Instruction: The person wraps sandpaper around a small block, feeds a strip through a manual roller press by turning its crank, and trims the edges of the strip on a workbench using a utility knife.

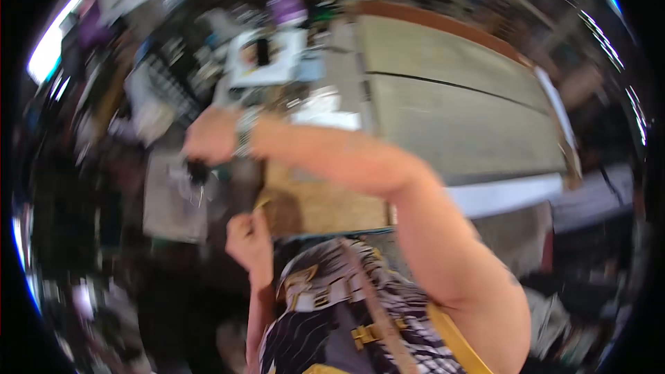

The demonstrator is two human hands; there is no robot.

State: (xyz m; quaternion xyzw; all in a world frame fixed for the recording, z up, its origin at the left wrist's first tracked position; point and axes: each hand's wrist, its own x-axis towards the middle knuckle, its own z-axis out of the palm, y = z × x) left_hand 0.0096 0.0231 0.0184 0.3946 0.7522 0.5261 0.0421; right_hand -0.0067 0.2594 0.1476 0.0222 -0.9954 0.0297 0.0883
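Where the dark thing (199, 172) is: left of the brown table top (332, 202), just under the right hand (211, 135) and its fingers.
Right fingers: bent, but too blurry to tell if they hold it.
Left hand (249, 241): by the table top's left edge, fingers curled in together; can't tell what's inside.
Hard to see: the dark thing's shape, all smeared.
Room: big grey-green board (464, 121) past the table top, blurry clutter around.
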